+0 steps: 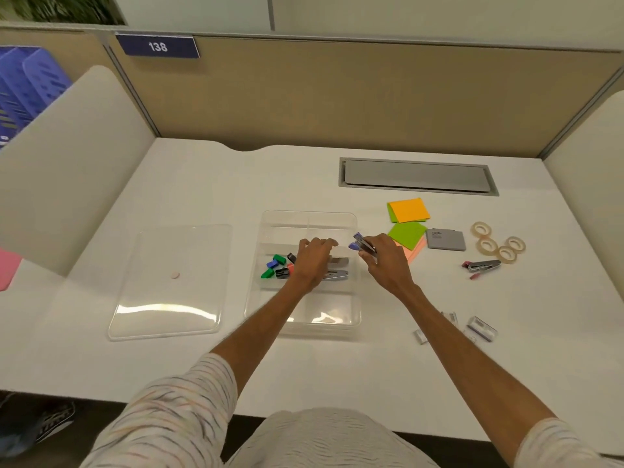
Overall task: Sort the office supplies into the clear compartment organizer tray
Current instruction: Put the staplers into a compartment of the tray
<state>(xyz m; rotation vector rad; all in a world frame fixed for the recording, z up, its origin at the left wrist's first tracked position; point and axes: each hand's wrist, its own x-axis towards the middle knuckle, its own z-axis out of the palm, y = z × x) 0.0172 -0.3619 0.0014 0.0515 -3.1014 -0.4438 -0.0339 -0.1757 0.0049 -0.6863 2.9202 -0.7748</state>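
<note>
Right now the purple stapler (362,245) is pinched in the fingers of the right hand (383,261), just at the right rim of the clear organizer tray (305,213), level with its middle compartment. Inside that compartment lie two silver staplers (338,269) and a cluster of small coloured pieces (277,266). The left hand (313,261) hovers over the staplers with fingers bent down; whether it grips anything I cannot tell. This looks like the stapler-sorting step: the next move calls for carrying the purple one over the wall and setting it beside the others. Out on the desk wait a pink stapler (482,266), tape rolls (497,245), sticky notes (409,210) and the tray's lid (169,282).
</note>
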